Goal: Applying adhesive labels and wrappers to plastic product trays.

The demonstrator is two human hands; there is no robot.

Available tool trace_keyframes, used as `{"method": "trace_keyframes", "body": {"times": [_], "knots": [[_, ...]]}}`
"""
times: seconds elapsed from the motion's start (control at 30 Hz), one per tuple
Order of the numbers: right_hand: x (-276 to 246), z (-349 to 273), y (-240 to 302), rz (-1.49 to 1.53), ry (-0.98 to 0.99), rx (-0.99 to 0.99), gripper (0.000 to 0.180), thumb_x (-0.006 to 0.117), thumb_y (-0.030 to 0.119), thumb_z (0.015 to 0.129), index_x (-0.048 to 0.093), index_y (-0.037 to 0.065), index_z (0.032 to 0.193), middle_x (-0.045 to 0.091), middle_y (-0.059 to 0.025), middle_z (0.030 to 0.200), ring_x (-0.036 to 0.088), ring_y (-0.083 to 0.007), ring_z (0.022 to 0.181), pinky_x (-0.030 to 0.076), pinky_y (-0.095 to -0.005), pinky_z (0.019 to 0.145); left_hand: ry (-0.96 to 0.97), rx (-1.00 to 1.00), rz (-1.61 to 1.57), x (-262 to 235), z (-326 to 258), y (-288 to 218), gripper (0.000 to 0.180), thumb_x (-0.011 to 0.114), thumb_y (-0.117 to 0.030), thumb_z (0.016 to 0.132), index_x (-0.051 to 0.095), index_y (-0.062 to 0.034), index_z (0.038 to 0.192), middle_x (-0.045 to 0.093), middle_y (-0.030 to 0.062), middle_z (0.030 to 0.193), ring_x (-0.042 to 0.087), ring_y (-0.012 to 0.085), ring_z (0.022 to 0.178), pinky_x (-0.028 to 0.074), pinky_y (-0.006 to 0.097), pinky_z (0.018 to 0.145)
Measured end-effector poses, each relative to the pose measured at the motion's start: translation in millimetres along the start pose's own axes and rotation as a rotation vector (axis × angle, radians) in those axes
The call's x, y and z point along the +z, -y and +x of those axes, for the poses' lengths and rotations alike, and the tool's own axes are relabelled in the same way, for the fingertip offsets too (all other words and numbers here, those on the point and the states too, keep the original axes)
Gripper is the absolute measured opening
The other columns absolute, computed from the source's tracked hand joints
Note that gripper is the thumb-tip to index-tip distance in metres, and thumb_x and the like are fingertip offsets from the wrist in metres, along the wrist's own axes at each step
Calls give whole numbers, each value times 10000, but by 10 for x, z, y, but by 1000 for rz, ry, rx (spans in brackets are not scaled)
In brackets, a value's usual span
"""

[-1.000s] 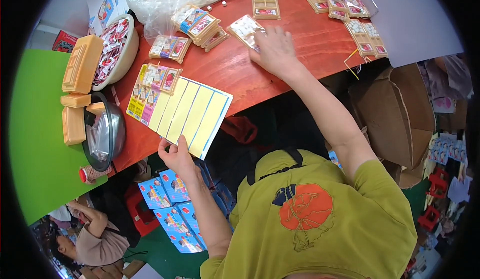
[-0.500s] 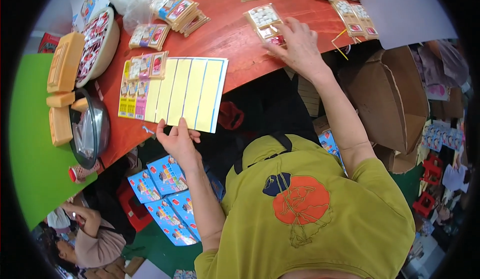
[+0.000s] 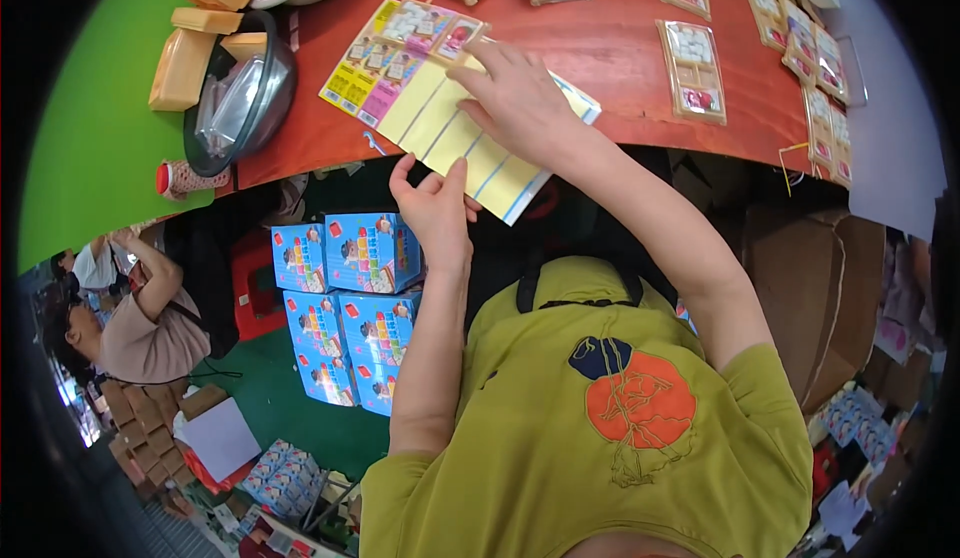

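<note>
A yellow-backed sticker sheet [image 3: 445, 123] lies at the table's front edge, its near corner sticking out past the edge. Coloured stickers cover its left end; the rest is bare backing. My left hand [image 3: 437, 203] pinches the sheet's near edge between thumb and fingers. Over the sheet reaches my right hand [image 3: 525, 103], fingers bent and apart, with no item visible in it. Its fingertips are close to a clear-topped tray pack [image 3: 430, 30] with white pieces and a red packet, resting on the sheet's far side. Whether they touch it I cannot tell.
Another tray pack [image 3: 693, 73] lies to the right on the red table [image 3: 600, 43], with several more at the far side. A dark bowl [image 3: 245, 108] and orange trays [image 3: 180, 70] stand left. Blue boxes [image 3: 375, 253] are below; a person [image 3: 150, 308] sits lower left.
My right hand has left the tray pack on the right and moved left over the sticker sheet. My left hand keeps its grip on the sheet. The whole view has turned.
</note>
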State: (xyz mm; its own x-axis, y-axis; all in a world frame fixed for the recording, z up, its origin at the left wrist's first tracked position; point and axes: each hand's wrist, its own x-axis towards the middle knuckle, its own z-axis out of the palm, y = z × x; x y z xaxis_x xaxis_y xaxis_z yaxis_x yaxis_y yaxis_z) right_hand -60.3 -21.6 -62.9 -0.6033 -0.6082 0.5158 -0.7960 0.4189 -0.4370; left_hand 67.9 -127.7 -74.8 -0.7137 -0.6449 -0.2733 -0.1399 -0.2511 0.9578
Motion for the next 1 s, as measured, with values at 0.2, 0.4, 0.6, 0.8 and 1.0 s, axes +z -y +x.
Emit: {"method": "trace_keyframes", "body": {"times": [0.2, 0.4, 0.6, 0.8, 1.0], "knots": [[356, 482, -211, -243, -10, 165, 473, 707, 327, 811, 578, 94, 1202, 534, -177, 1201, 509, -330, 1146, 388, -463, 898, 10, -63, 51, -202, -90, -41, 750, 671, -9, 877, 197, 23, 1457, 641, 99, 726, 513, 102, 460, 351, 211, 375], [357, 698, -229, -177, -6, 185, 470, 705, 345, 786, 599, 97, 1171, 583, -142, 1007, 541, -312, 1023, 400, -461, 853, 34, -233, -120, -461, 7, -64, 547, 648, -43, 901, 372, 95, 1353, 671, 99, 778, 519, 78, 475, 361, 196, 383], [365, 1289, -668, -521, -156, 178, 392, 713, 360, 785, 646, 83, 1055, 606, -146, 978, 555, -316, 989, 408, -451, 833, 54, -216, -83, -512, 2, -149, 454, 646, -48, 905, 441, 84, 1287, 676, 102, 775, 517, 69, 465, 348, 185, 377], [391, 1492, -779, -756, -154, 251, 386, 697, 351, 825, 655, 36, 1043, 580, -141, 1104, 523, -303, 1062, 378, -438, 884, 81, -202, -87, -509, 1, -119, 427, 641, -96, 932, 456, 58, 1284, 673, 95, 769, 510, 66, 461, 336, 185, 367], [335, 770, 118, -285, 63, 30, 340, 694, 277, 835, 646, 59, 1091, 572, -128, 1157, 521, -311, 1117, 376, -455, 934, 27, -150, -247, -490, 131, 17, 314, 555, -176, 1010, 561, 59, 1218, 666, 83, 1055, 635, 102, 859, 519, 240, 720]]}}
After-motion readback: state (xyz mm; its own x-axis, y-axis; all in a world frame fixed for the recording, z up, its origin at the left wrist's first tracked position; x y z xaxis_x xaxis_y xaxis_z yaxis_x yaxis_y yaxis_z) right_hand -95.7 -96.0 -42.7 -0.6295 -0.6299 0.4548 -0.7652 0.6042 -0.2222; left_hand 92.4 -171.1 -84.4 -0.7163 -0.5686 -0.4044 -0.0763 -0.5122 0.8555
